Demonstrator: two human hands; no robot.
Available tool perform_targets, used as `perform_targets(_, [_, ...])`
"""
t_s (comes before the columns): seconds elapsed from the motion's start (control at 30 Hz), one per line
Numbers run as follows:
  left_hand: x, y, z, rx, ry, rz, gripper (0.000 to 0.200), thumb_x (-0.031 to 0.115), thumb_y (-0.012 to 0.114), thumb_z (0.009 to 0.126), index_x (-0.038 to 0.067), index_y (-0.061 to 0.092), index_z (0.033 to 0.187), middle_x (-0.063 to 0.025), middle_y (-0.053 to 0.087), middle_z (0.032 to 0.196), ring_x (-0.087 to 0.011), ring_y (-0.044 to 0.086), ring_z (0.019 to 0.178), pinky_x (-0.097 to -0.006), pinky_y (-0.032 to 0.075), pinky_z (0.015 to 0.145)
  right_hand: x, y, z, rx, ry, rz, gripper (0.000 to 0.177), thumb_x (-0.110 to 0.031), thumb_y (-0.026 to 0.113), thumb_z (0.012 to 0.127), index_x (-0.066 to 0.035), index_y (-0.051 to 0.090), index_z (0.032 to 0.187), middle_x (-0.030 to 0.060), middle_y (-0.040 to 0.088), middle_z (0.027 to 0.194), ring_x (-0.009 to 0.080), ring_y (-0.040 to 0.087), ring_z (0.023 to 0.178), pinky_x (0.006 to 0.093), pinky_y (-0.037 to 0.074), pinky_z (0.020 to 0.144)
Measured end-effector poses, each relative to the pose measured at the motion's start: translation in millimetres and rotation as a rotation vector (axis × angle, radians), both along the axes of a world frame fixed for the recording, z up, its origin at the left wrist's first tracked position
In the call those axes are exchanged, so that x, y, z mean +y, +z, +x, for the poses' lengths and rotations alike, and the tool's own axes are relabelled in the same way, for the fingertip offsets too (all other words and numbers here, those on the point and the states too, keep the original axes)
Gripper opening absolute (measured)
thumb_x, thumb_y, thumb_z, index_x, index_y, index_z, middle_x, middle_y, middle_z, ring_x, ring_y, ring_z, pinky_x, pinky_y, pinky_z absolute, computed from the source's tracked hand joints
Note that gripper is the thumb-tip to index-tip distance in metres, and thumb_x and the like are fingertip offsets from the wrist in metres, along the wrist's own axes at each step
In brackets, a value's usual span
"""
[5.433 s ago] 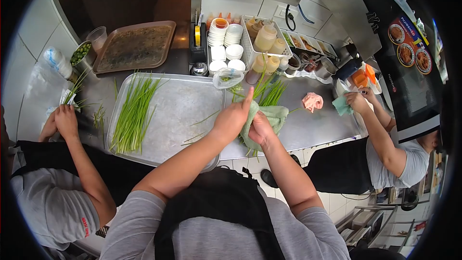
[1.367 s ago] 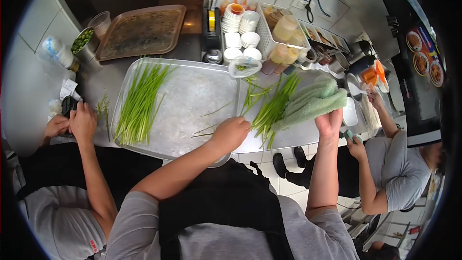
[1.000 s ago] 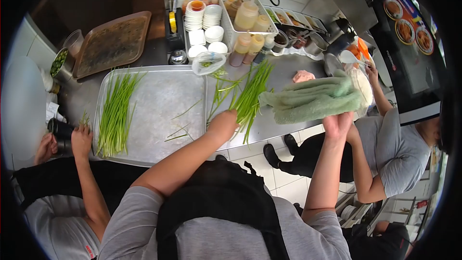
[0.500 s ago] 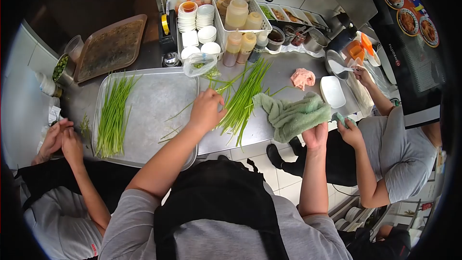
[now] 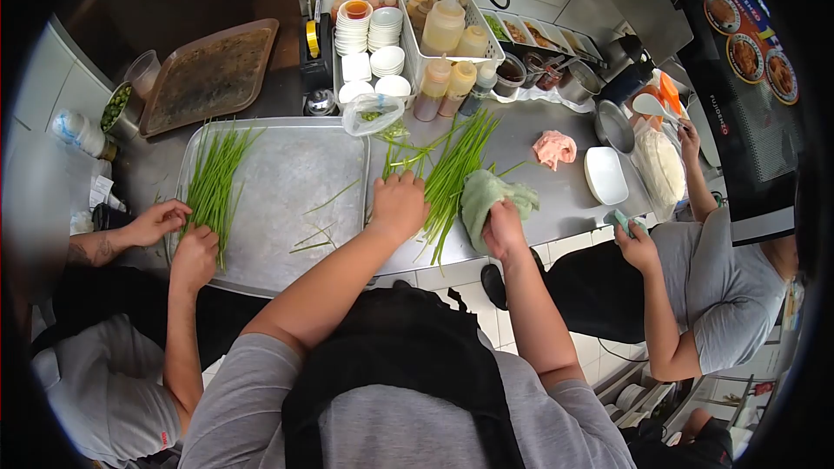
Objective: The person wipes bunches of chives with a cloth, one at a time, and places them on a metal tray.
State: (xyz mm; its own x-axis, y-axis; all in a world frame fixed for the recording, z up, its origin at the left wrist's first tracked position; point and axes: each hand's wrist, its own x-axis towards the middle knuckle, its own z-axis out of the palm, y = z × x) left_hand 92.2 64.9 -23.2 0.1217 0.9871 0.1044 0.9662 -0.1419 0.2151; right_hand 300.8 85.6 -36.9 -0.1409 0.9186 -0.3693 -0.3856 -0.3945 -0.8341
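A loose bundle of long green chives (image 5: 458, 165) lies on the steel counter. My left hand (image 5: 400, 206) is at its left side, fingers curled down onto a few stray stalks whose tips show beyond the fingertips. My right hand (image 5: 504, 230) grips a green towel (image 5: 482, 200) at the bundle's right edge, the cloth bunched against the stalks. Left of my hands is a metal tray (image 5: 291, 182) with scattered stalks and a second bunch of chives (image 5: 213, 178). A clear plastic bag (image 5: 369, 115) with green bits sits behind my left hand.
At left, a co-worker's hands (image 5: 193, 247) touch the second bunch. Another co-worker at right holds a white scoop (image 5: 650, 106) and a cloth (image 5: 627, 224). Sauce bottles (image 5: 432, 87), stacked dishes (image 5: 354, 35), a pink cloth (image 5: 554, 149) and a white dish (image 5: 605, 176) stand behind.
My right hand has brought the towel left, from the counter's front edge to the chives. My left hand has come down onto stalks. The left co-worker's hands have reached the second bunch.
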Motion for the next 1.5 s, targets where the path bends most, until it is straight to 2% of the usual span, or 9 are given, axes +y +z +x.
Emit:
perform_targets(0.17, [3,7,-11,-0.022,0.032,-0.112,0.031,0.030,0.066,0.075,0.007,0.065,0.095,-0.0097,0.061,0.100,-0.0261,0.059,0.098,-0.0440,0.045,0.082,-2,-5,-5,-0.072,-0.036,-0.050,0.036,-0.016,0.047,0.097,-0.005,0.042,0.132,0.0093,0.056,0.122,0.0220,0.057,0.110,0.0382,0.049,0.091])
perform_targets(0.37, [10,23,-48,-0.414,0.146,-0.409,0.029,0.023,0.063,0.079,0.001,0.062,0.097,-0.0196,0.064,0.104,-0.0360,0.061,0.098,-0.0429,0.048,0.085,-9,-19,-2,-0.073,-0.042,-0.001,0.035,-0.015,0.049,0.096,-0.006,0.043,0.129,0.0081,0.056,0.122,0.0215,0.057,0.109,0.0376,0.049,0.091])
perform_targets(0.7, [12,16,-74,-0.546,-0.049,-0.583,0.039,0.024,0.065,0.083,-0.002,0.057,0.111,-0.0221,0.065,0.102,-0.0386,0.061,0.097,-0.0407,0.047,0.085,-20,-27,-11,-0.099,-0.104,0.088,0.031,-0.007,0.051,0.090,-0.002,0.049,0.121,0.0078,0.058,0.115,0.0183,0.059,0.103,0.0316,0.048,0.088])
perform_targets(0.77, [13,11,-74,-0.586,-0.007,-0.582,0.040,0.026,0.066,0.083,-0.002,0.057,0.111,-0.0222,0.065,0.102,-0.0393,0.060,0.097,-0.0406,0.047,0.085,-20,-25,-10,-0.105,-0.070,0.071,0.033,-0.011,0.052,0.094,-0.003,0.046,0.126,0.0087,0.054,0.124,0.0220,0.054,0.114,0.0378,0.045,0.098])
perform_targets(0.93, [-6,55,-58,-0.206,0.134,-0.421,0.033,0.023,0.059,0.084,0.000,0.059,0.108,-0.0215,0.065,0.100,-0.0348,0.063,0.094,-0.0441,0.049,0.082,-22,-34,-11,-0.116,-0.067,0.132,0.035,-0.006,0.051,0.092,-0.002,0.045,0.127,0.0099,0.054,0.123,0.0223,0.056,0.112,0.0363,0.046,0.097])
perform_targets(1.17, [-6,36,-60,0.044,-0.008,0.044,0.023,0.016,0.054,0.085,0.003,0.061,0.101,-0.0196,0.064,0.092,-0.0340,0.062,0.093,-0.0451,0.049,0.080,-23,-40,-11,-0.192,-0.090,0.143,0.035,-0.003,0.051,0.091,-0.001,0.046,0.125,0.0107,0.056,0.120,0.0214,0.058,0.109,0.0336,0.047,0.093])
perform_targets(1.27, [2,30,-66,-0.149,0.006,-0.092,0.021,0.012,0.048,0.087,0.001,0.061,0.098,-0.0178,0.065,0.086,-0.0336,0.063,0.093,-0.0460,0.050,0.077,-24,-38,-12,-0.154,-0.104,0.166,0.035,-0.004,0.052,0.091,-0.001,0.046,0.125,0.0103,0.058,0.118,0.0207,0.059,0.106,0.0327,0.048,0.091])
perform_targets(1.37, [11,30,-71,-0.474,-0.001,-0.282,0.027,0.025,0.048,0.094,0.002,0.062,0.095,-0.0128,0.061,0.083,-0.0298,0.061,0.082,-0.0397,0.048,0.073,-25,-35,-13,-0.138,-0.124,0.153,0.034,-0.005,0.053,0.091,0.000,0.047,0.124,0.0096,0.058,0.117,0.0201,0.060,0.105,0.0317,0.049,0.089])
perform_targets(1.5, [6,33,-81,-1.069,0.098,-0.669,0.031,0.034,0.044,0.099,0.006,0.058,0.100,-0.0015,0.050,0.072,-0.0142,0.047,0.062,-0.0289,0.042,0.057,-25,-26,-13,-0.163,-0.109,0.128,0.033,-0.007,0.052,0.092,0.000,0.048,0.124,0.0101,0.058,0.118,0.0205,0.060,0.104,0.0320,0.049,0.090])
